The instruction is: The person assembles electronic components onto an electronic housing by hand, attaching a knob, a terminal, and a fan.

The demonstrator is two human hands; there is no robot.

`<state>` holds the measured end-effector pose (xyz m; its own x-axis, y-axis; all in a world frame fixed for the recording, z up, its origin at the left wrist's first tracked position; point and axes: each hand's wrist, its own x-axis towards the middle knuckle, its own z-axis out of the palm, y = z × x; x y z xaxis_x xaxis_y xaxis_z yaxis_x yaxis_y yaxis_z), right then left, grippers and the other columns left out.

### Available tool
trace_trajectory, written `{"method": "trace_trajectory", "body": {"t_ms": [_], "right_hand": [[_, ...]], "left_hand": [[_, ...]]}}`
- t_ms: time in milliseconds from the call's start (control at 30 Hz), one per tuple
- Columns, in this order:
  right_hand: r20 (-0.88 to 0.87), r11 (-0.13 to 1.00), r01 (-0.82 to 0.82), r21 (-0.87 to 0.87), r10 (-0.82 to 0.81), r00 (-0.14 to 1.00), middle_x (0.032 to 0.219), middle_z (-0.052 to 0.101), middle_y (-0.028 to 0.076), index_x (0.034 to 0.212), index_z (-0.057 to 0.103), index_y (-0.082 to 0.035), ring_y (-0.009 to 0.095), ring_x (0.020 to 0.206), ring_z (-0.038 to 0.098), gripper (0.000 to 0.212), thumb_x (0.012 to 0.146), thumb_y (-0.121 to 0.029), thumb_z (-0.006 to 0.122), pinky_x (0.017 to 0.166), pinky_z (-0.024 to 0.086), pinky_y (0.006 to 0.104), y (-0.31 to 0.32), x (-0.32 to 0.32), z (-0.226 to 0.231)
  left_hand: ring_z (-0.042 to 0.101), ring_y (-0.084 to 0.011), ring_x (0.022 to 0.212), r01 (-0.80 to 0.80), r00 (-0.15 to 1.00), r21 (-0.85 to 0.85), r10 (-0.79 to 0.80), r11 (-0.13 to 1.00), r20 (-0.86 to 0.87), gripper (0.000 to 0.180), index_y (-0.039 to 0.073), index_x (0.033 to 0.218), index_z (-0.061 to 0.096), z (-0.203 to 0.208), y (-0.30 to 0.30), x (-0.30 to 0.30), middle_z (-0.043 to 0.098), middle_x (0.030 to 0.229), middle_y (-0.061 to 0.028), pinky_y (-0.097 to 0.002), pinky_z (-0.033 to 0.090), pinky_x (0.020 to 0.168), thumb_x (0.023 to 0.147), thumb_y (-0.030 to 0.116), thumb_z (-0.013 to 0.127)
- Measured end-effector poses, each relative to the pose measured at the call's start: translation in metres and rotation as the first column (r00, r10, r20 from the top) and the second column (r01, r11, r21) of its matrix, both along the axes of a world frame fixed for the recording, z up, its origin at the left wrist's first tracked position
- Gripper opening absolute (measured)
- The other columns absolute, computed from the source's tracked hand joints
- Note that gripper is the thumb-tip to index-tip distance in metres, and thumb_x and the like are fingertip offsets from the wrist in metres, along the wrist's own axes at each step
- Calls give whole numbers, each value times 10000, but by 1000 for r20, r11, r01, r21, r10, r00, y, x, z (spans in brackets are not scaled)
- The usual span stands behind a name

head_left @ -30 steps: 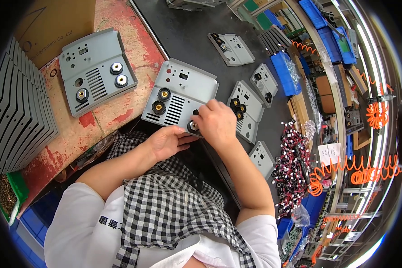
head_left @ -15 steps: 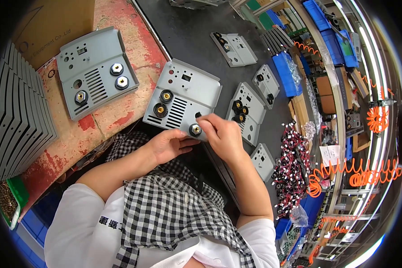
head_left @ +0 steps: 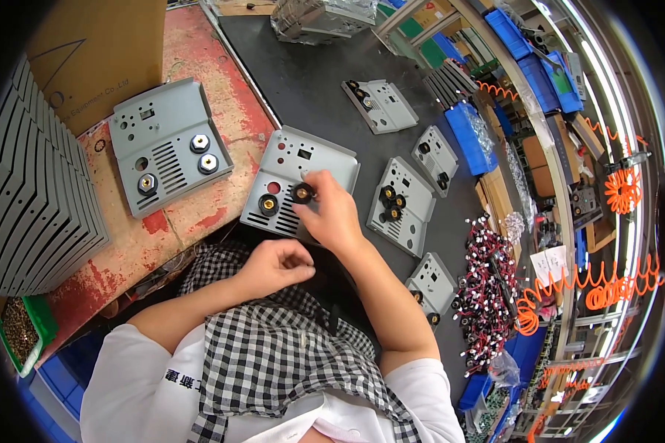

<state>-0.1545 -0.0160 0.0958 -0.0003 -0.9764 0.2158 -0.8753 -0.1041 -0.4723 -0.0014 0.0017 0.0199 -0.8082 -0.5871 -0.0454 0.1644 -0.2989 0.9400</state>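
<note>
My right hand pinches a black round socket connector with a brass centre, just above a grey sheet-metal panel. A second socket connector sits in this panel, beside a round hole with red showing through. The panel's near right corner is hidden by my right hand and wrist. Just off the panel's near edge is my left hand, fingers loosely curled, thumb apart from them, with nothing visible in it. Another grey panel lies to the left, bearing three hex-nutted fittings.
Stacked grey panels stand at the far left beside a cardboard box. A green bin of small brass parts is below them. Several panels, one nearby, lie on the dark table; a wire pile is at right.
My right hand has moved from the panel's near corner up to the sockets, and one socket is out of its hole. My left hand has come off the near edge. The view has shifted slightly.
</note>
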Motion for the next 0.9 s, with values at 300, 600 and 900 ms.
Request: {"method": "trace_trajectory", "body": {"t_ms": [300,600,900], "right_hand": [[227,950,106,-295,-38,973,903,564,115,1008,549,-21,193,713,594,355,703,1,729,644,513,279,81,0,13],[17,871,179,-457,-192,981,767,606,99,919,671,-3,225,670,613,222,714,-56,739,569,504,286,105,-7,17],[-50,909,41,-414,-68,996,795,615,86,945,673,-45,223,673,616,258,695,-37,734,567,506,302,105,1,31]], "left_hand": [[598,-135,708,-482,873,-409,385,775,-300,189,-10,871,603,44,-10,-29,561,823,-65,-239,525,633,736,34,729],[635,-141,863,105,948,539,79,836,-307,84,15,921,644,28,3,-36,649,889,-55,-298,532,819,891,85,609],[644,-166,854,211,912,672,105,710,-397,81,40,888,631,27,4,-28,657,899,-74,-297,521,789,905,102,581]]}}
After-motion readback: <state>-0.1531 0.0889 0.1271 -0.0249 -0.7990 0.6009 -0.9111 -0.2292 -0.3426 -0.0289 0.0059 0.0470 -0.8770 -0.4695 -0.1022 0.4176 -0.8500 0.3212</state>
